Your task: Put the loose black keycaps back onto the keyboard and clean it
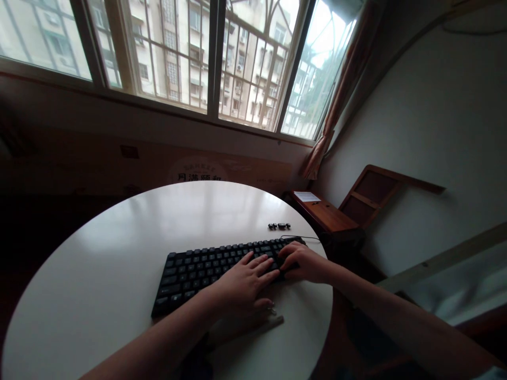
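Note:
A black keyboard (190, 277) lies at an angle on the white round table, its keys facing up. Across its right-hand keys rests my left hand (249, 282), palm down with the fingers spread. My right hand (301, 261) is at the keyboard's right end, fingers curled down and drawn together over the keys; whatever they grip is hidden. Behind the keyboard sit several loose black keycaps (281, 226). Below my left hand lie a small shiny metal piece (271, 310) and a long grey strip (263, 328), both partly covered.
The round table (103, 248) has its right edge close to my right wrist. A thin cable (309, 238) runs off the keyboard's far right. Beyond stands a wooden bench (330, 217) with a paper sheet (307, 196), below a barred window (253, 74).

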A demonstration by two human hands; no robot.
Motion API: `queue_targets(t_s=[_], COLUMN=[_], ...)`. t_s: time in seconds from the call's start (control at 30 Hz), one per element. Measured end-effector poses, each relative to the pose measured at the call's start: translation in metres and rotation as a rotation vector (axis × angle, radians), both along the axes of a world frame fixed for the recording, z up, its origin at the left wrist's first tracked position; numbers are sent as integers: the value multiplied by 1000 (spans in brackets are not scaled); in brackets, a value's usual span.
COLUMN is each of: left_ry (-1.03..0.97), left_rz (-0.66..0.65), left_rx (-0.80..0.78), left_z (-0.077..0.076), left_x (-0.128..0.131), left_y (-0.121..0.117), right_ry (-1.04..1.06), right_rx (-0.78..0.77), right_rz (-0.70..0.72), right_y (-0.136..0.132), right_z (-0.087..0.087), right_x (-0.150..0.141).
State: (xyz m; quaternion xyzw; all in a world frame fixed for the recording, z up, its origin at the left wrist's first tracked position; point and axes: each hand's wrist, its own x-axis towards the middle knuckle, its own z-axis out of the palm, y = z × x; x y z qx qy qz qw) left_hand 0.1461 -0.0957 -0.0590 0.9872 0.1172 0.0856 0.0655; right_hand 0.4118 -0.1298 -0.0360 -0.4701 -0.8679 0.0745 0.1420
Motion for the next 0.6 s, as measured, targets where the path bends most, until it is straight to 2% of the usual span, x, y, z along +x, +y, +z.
queue_targets(t_s=[0.07,0.17,0.27,0.33,0.47,0.6], left_ry=[-19,-36,-22,-15,-9,-9], left_rz=[-3,-3,3,3,9,15], left_rx=[0,6,6,2,-10,-7], left_z=[-3,-6,-6,-6,-5,-3], left_x=[-1,-2,-2,-1,-1,-2], left_y=[1,2,2,2,2,1], right_ry=[30,25,-79,-176,-264,-326], right_rx=[3,69,160,158,95,35], right_rz=[6,-11,-112,-205,-312,-346], right_y=[0,12,42,67,112,139], right_z=[4,20,38,45,41,29], right_x=[2,4,6,9,12,8])
